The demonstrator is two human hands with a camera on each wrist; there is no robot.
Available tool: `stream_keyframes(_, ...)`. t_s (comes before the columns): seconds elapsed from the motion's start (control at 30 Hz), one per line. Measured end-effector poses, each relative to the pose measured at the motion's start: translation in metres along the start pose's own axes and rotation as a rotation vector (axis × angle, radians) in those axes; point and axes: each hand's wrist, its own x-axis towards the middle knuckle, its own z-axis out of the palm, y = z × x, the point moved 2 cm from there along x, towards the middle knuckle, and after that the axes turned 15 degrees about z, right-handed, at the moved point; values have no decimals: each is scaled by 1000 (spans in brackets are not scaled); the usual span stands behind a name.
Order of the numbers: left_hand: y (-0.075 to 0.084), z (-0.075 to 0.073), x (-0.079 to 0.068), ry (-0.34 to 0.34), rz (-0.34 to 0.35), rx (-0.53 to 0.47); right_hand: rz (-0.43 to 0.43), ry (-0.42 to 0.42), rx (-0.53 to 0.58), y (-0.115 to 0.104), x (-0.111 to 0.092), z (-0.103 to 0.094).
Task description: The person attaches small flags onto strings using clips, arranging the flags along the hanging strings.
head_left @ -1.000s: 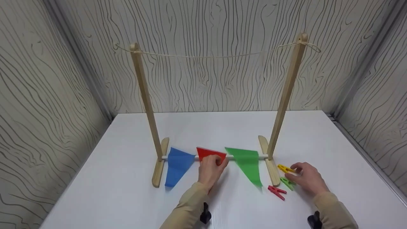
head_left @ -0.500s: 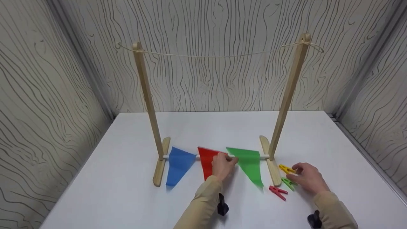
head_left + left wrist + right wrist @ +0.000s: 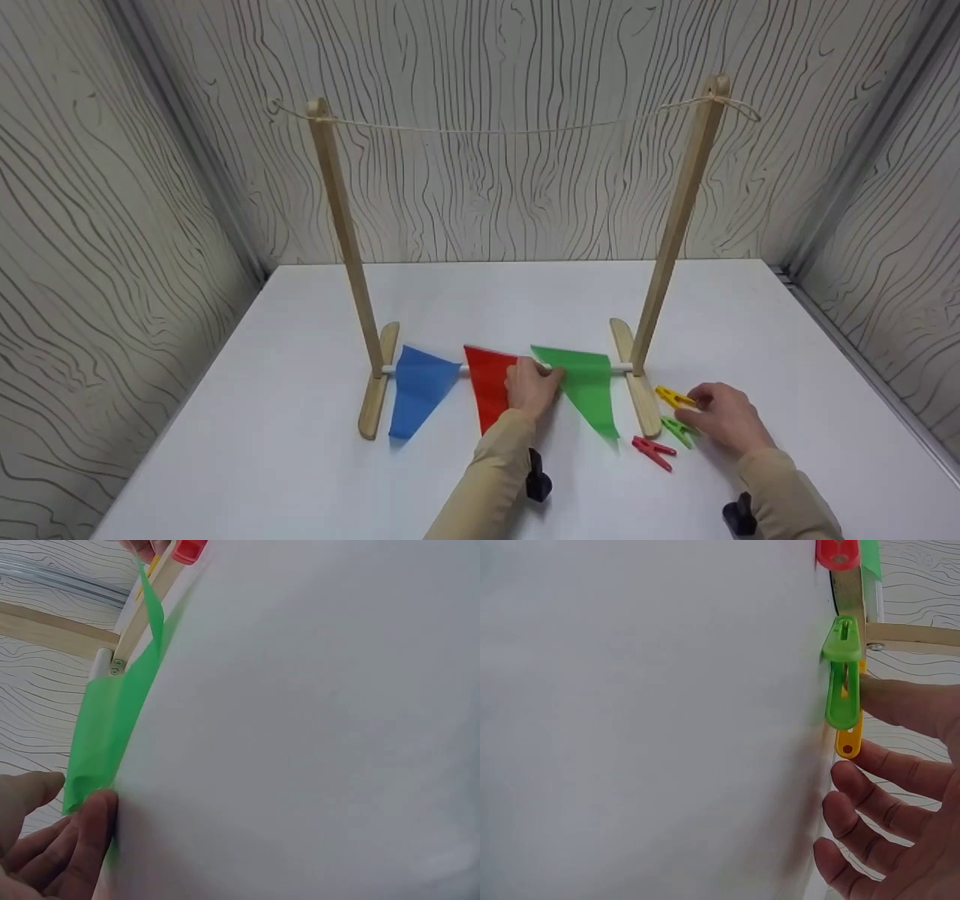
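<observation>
In the head view my left hand (image 3: 534, 388) is at the near corner of the green pennant (image 3: 589, 382). The left wrist view shows its thumb and fingers apart on either side of that green corner, and the hand overlaps the right part of the red pennant (image 3: 486, 379). My right hand (image 3: 727, 420) rests at the right; thumb and index finger pinch the yellow clothespin (image 3: 673, 396), which lies on the table. Close in front lies a green clothespin (image 3: 677, 431), partly hiding the yellow one in the right wrist view. A red clothespin (image 3: 654, 452) lies further left.
A wooden stand has a left post (image 3: 341, 232), a right post (image 3: 679, 232) and a white crossbar (image 3: 622, 368) low down. A string (image 3: 480, 132) sags between the post tops. The blue pennant (image 3: 421, 386) lies over the crossbar at the left.
My left hand has moved right, from the top of the red pennant to the green pennant's left corner. My right hand and the clothespins have stayed put.
</observation>
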Motion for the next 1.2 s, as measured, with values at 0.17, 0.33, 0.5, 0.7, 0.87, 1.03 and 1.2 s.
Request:
stream_keyframes(0.17, -1, 2, 2, 15, -16, -1, 5, -1, 2, -1, 0, 1)
stream_keyframes(0.33, 0, 5, 2, 3, -51, -8, 15, 0, 4, -1, -1, 2)
stream_keyframes(0.5, 0, 7, 2, 10, -52, -11, 13, 6, -1, -1, 0, 3)
stream_keyframes(0.7, 0, 6, 4, 18, -58, -28, 21, 3, 13, 0, -1, 3)
stream_keyframes(0.87, 4, 3, 3, 3, -52, -61, 14, 9, 13, -1, -3, 2)
stream_keyframes(1.03, 6, -1, 4, 7, -27, -78, -3, 27, 10, -2, -5, 0)
stream_keyframes(1.2, 8, -6, 5, 18, -24, -114, -17, 34, 21, -3, -7, 0)
